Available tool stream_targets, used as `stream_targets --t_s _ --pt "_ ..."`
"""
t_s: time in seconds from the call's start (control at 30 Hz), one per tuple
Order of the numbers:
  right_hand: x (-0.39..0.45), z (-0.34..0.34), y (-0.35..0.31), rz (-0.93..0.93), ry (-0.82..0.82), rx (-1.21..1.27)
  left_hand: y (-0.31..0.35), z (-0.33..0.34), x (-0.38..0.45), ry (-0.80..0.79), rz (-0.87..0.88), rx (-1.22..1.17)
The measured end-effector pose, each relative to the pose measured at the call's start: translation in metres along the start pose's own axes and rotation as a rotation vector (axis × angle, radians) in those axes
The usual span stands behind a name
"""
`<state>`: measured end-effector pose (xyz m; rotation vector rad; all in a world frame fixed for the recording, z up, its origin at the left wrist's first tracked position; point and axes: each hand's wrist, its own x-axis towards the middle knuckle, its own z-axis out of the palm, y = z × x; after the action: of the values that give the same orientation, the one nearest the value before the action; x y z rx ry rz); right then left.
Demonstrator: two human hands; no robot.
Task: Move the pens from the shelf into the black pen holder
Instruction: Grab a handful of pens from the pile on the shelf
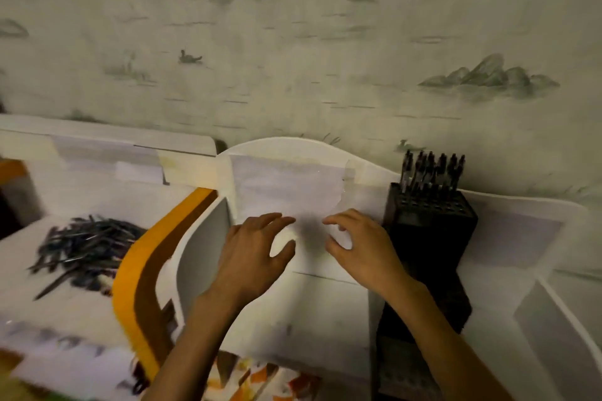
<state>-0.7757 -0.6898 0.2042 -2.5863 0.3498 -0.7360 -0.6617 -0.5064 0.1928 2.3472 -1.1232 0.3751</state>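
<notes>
A loose pile of dark pens (86, 246) lies on the white shelf (65, 306) at the left. The black pen holder (430, 231) stands upright at the right, its top full of small holes, with several pens (431, 172) standing in its back rows. My left hand (252, 252) and my right hand (361, 244) hover side by side over the white middle surface between pile and holder. Both have relaxed, slightly spread fingers and hold nothing. The right hand is just left of the holder.
A white curved panel (293, 172) with taped paper rises behind the hands. An orange and brown curved divider (140, 273) separates the pen shelf from the middle. White compartments (553, 319) lie right of the holder. Painted wallpaper (293, 42) covers the wall behind.
</notes>
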Motion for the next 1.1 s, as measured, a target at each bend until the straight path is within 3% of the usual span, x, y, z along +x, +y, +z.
stream_targets --t_s 0.57,0.8,1.1 --pt "-0.008 0.214 -0.272 -0.167 -0.122 0.105 -0.271 -0.127 -0.172 -0.006 -0.237 0.024" --pt "-0.006 0.29 -0.328 -0.143 -0.205 0.116 -0.358 -0.149 -0.203 -0.035 -0.335 0.031" --pt "0.044 0.396 -0.354 -0.085 -0.262 0.084 -0.475 -0.145 -0.191 -0.119 -0.417 0.061"
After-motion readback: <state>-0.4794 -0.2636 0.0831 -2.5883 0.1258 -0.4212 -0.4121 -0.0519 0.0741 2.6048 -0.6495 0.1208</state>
